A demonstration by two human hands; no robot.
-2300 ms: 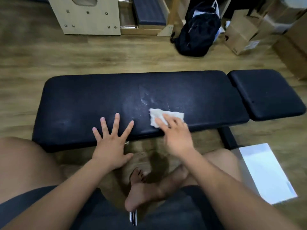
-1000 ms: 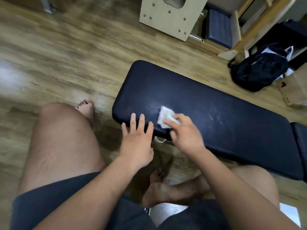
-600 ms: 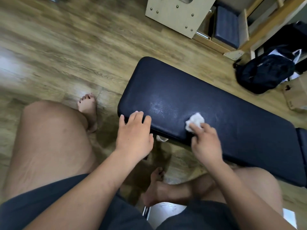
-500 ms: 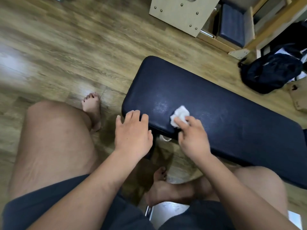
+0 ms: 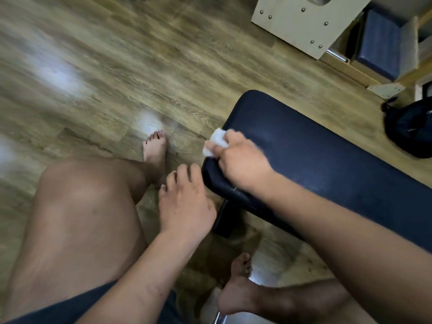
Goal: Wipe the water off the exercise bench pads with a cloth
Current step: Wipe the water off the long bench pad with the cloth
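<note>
The long dark blue bench pad (image 5: 327, 160) runs diagonally from the middle of the view to the right edge. My right hand (image 5: 243, 160) presses a small crumpled white cloth (image 5: 216, 142) against the pad's left end, at its corner edge. My left hand (image 5: 184, 202) hovers just off that end, fingers loosely curled and holding nothing, not touching the pad. A faint wet sheen shows on the pad to the right of my right hand. The bench's second, smaller pad is out of view.
My bare legs and feet (image 5: 155, 148) lie on the wooden floor (image 5: 117, 66) around the bench's end. A beige wooden unit (image 5: 306, 22) with a blue cushion (image 5: 383, 50) stands at the top right. A black backpack (image 5: 411, 129) lies at the right edge.
My right hand has slid the cloth leftward along the pad to its end corner. My left hand has come off the pad's edge. The view has swung left.
</note>
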